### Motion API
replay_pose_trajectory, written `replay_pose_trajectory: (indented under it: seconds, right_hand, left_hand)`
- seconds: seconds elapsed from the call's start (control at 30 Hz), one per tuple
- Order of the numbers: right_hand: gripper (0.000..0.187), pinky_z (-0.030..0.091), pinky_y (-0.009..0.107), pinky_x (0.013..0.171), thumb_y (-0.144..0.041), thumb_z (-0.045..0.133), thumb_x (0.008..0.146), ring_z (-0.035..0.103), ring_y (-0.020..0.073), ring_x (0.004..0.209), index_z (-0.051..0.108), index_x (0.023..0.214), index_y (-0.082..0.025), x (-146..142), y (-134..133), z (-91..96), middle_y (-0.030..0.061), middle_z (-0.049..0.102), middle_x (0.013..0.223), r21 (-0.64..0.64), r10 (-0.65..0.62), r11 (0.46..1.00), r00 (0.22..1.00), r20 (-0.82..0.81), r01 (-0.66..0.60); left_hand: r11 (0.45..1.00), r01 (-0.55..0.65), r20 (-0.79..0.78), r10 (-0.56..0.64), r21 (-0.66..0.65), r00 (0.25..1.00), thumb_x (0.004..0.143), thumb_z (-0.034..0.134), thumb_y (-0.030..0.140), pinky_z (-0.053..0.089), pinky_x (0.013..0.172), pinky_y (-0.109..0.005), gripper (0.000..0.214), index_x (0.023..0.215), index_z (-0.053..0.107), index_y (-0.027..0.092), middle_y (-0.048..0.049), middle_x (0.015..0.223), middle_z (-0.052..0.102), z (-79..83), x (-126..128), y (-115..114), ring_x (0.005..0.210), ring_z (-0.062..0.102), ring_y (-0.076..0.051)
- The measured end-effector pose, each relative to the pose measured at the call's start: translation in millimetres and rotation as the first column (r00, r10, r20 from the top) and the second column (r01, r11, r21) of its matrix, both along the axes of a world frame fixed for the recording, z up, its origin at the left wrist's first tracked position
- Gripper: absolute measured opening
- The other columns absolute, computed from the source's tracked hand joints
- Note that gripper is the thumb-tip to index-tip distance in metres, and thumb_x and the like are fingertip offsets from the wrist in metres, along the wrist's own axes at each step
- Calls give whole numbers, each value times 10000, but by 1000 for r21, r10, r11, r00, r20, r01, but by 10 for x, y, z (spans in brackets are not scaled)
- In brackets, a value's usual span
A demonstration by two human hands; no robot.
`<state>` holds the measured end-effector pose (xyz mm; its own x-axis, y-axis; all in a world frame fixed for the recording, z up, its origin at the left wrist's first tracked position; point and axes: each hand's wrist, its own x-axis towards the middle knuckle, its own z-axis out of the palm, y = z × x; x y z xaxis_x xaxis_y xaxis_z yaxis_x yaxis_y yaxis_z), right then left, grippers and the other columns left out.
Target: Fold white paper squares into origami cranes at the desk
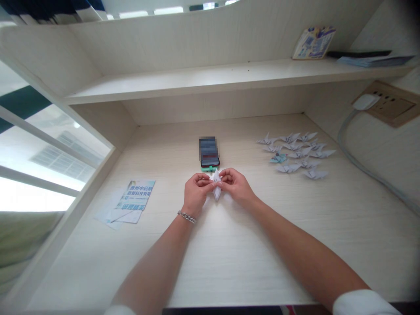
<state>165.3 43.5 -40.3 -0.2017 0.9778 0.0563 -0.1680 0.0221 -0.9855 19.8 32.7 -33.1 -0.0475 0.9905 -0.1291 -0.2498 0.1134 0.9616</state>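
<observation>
A small piece of folded white paper (217, 192), long and pointed at both ends, is held upright over the desk between my two hands. My left hand (197, 191), with a chain bracelet at the wrist, pinches its left side between thumb and fingers. From the other side, my right hand (236, 186) pinches it the same way, the two thumbs nearly meeting at its middle. Just beyond my fingers lies a phone (209, 151) with a green piece at its near end. Several folded paper cranes (300, 152) sit at the back right, one of them bluish.
Printed sheets and loose paper (134, 199) lie on the desk (210, 262) at the left. A shelf (183, 83) runs across the back, with a small packet (314, 43) on it. On the right wall, a plug (365, 102) with a grey cable (361, 164) hangs from a socket.
</observation>
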Motion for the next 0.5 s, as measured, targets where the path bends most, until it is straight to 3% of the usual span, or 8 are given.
replay_pose_trajectory:
  seconds: [0.3,0.5]
  right_hand:
    - [329,420,235,572,-265,721,604,548,107,574,525,858,-195,50,26,19,-42,579,625,-32,38,999,999,-4,-38]
    - [308,427,244,571,-279,700,640,552,112,585,517,873,-193,38,15,27,-32,584,635,-19,34,999,999,-11,-34]
  left_hand:
    - [995,97,-19,-97,3,995,604,721,256,499,606,-275,280,818,606,117,-46,700,650,19,-13,-12,598,598,-126]
    - [990,4,-176,22,142,984,607,716,226,494,618,-246,285,828,555,143,-36,711,632,71,45,-40,647,605,-128]
